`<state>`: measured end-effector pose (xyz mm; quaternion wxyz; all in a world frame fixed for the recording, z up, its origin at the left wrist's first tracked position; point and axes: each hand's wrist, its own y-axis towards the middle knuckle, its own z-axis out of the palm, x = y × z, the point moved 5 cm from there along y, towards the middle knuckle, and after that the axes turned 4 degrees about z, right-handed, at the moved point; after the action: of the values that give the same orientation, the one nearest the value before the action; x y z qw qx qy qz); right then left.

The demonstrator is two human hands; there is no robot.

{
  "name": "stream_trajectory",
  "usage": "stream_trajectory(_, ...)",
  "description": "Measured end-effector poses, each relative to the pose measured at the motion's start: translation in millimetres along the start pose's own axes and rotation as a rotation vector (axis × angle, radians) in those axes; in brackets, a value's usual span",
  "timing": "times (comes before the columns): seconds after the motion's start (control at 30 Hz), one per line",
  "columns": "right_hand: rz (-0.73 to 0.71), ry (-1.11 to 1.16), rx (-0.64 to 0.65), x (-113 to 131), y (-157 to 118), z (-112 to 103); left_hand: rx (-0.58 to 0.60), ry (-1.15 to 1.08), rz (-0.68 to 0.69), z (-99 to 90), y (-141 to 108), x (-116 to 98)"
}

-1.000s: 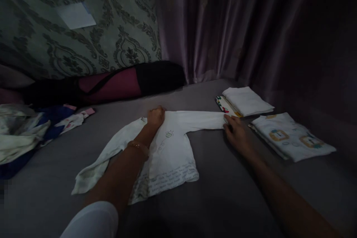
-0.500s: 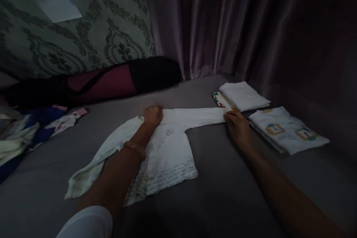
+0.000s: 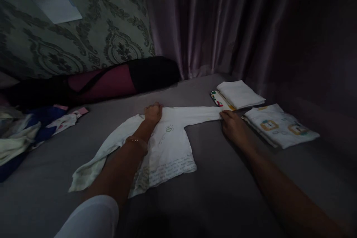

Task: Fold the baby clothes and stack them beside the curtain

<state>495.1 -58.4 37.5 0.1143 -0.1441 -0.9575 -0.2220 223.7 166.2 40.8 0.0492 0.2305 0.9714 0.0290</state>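
A small white long-sleeved shirt with a green bee drawing and a printed hem lies spread on the grey sheet. My left hand is closed on its neckline, and my forearm crosses over the front. The right-hand sleeve stretches out straight, its cuff pinched in the fingers of my right hand. The other sleeve slants down toward the lower left, partly behind my left arm. Just beyond my right hand are a folded white cloth and folded clothing with animal prints.
Mixed clothes are heaped at the left edge. A long black and maroon bag lies along the patterned wall. Purple curtains hang behind the sheet.
My right hand and the cuff have shifted slightly left in view, as have the folded clothes beside them. Both hands keep their hold on the shirt.
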Motion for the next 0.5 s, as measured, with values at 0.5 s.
stream_trajectory(0.5,-0.470,0.415,0.434,157,-99,-42,0.157,-0.379,0.585,-54.2,-165,-28)
